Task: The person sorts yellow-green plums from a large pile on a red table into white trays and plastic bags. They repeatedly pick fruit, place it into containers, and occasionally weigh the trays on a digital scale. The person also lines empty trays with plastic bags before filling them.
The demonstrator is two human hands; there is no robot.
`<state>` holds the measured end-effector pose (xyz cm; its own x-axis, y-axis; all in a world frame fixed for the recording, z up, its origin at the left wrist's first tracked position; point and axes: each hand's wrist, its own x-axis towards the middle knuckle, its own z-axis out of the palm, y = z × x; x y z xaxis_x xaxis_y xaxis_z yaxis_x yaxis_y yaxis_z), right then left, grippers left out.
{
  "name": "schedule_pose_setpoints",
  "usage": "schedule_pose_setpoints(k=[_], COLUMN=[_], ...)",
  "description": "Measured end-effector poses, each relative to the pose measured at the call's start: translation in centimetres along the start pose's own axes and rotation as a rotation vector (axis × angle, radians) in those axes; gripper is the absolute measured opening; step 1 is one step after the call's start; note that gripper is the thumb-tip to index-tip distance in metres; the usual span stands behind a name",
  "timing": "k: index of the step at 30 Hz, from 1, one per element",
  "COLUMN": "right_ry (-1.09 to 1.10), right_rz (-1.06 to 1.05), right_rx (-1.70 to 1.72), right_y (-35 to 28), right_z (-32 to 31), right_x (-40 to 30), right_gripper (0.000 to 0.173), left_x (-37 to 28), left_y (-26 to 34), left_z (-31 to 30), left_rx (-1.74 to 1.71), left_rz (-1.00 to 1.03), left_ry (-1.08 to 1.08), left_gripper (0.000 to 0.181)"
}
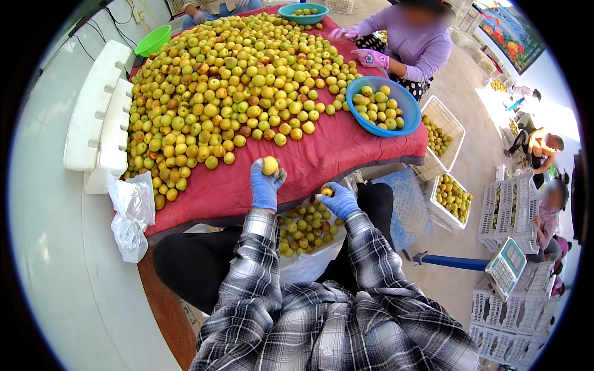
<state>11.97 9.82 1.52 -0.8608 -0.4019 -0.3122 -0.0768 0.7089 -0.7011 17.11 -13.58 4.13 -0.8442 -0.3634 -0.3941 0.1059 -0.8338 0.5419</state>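
My left hand [265, 188], in a blue glove, grips a yellow-green fruit [270, 165] above the near edge of the red cloth [306, 160]. A reddish-yellow fruit [326, 191] is in the fingers of my gloved right hand [340, 200], a little lower and to the right. Between my knees, below both hands, stands a white lined container [306, 263] holding many fruits [307, 229], partly covered by my forearms. A large heap of similar round fruits [232, 92] spreads over the cloth just beyond my left hand.
A blue basin [415, 111] of fruit sits at the table's right edge, near a co-worker in a lilac top [413, 46]. Crates of fruit [448, 199] and a platform scale [403, 208] stand on the floor at right. White foam pieces [95, 111] and a plastic bag [132, 208] flank the left side.
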Motion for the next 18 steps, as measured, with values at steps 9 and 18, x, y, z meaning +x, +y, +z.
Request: schedule_pose_setpoints(k=[9,18], right_ry=[-0.047,-0.322], right_rz=[0.365,0.119], right_rx=[-0.144,1.205], right_y=[5.8,-0.9], right_z=[4.4,0.6], right_x=[-0.6,-4.5], right_gripper=[0.067,0.051], left_x=[-4.4,-9.9], left_y=[8.2,12.5], left_z=[8.7,14.6], left_rx=[0.306,2.060], left_rz=[-0.060,-0.070], left_ry=[-0.240,-0.830], left_gripper=[0.050,0.057])
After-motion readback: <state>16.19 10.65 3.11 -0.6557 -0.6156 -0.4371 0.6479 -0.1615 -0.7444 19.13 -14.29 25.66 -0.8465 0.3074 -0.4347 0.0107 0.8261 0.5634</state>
